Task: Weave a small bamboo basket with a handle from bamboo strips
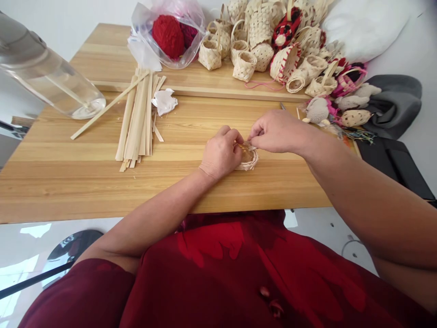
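A small round woven basket (251,163) of pale wood strips sits on the wooden table between my hands, its opening facing up toward me. My left hand (222,152) is curled around its left side, with thumb and fingers gripping the rim. At the far edge of the rim, the fingertips of my right hand (269,132) are pinched together on the weave. Whatever strip end lies between those fingertips is too small to make out. Part of the basket's left wall is hidden behind my left hand.
Flat wood strips (136,123) lie in a pile at left, near crumpled white paper (165,101) and a clear water bottle (61,86). Along the back stand several finished small baskets (245,65) and a plastic bag holding red yarn (167,36). Grey cloth (396,105) lies at right.
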A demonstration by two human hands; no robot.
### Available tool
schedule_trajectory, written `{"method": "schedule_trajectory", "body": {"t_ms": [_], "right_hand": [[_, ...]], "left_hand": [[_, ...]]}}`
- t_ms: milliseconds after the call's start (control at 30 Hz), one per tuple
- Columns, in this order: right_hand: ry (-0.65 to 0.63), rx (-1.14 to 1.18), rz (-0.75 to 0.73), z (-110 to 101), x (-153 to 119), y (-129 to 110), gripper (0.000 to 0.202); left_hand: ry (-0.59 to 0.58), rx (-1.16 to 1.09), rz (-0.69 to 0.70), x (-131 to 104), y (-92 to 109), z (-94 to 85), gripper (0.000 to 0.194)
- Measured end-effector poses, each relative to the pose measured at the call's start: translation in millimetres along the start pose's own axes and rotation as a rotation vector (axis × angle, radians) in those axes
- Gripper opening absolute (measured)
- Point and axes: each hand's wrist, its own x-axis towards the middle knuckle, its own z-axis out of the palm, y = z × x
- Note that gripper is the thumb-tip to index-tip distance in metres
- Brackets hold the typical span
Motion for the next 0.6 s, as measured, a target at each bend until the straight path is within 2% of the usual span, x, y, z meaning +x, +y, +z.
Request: {"method": "schedule_trajectory", "body": {"t_ms": [133, 267, 467, 600], "right_hand": [[0.05, -0.001, -0.131, 7, 11, 6, 0.02], [0.112, -0.029, -0.181, 11, 16, 10, 0.013], [0.154, 0.074, -0.086, 11, 9, 7, 0.014], [0.187, 0.168, -0.111, 14, 6, 8, 0.015]], "left_hand": [[-0.008, 0.008, -0.014, 0, -1, 0.5, 0.019], [-0.001, -0.009, -0.004, 1, -4, 2.5, 0.019], [-0.016, -0.006, 0.006, 1, -4, 2.0, 0.019], [-0.013, 0.002, -0.002, 1, -2, 1.6, 0.018]]}}
